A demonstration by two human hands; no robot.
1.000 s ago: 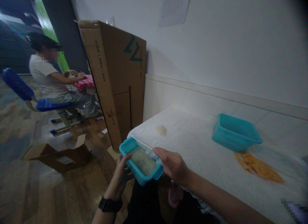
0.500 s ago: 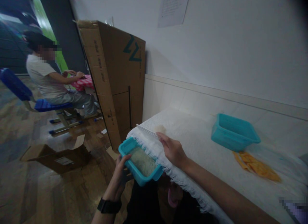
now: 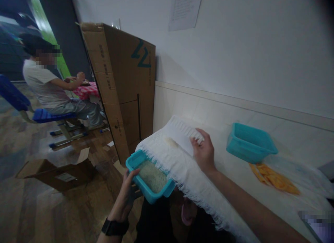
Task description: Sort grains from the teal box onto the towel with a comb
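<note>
My left hand (image 3: 130, 187) grips the near left side of a turquoise container (image 3: 151, 196), thumb over its rim. Pale grains (image 3: 152, 176) lie inside it, and it sits against the fringed edge of a white cloth (image 3: 156, 145). In my right hand (image 3: 205, 152) is a flat white ridged scraper (image 3: 182, 136), pinched by its right end and tilted above the cloth. A small pale heap (image 3: 171, 142) rests on the cloth just left of the scraper.
A second turquoise container (image 3: 252, 143) stands at the right, beside an orange cloth (image 3: 278, 178) and clear plastic. A tall cardboard box (image 3: 130, 86) rises behind. On the floor is an open carton (image 3: 62, 173). At the left, a person (image 3: 47, 83) sits on a blue chair.
My right hand has moved right and up with the scraper, turning its broad face into view. The white cloth's back edge has lifted and folded forward. The seated person's hands have shifted.
</note>
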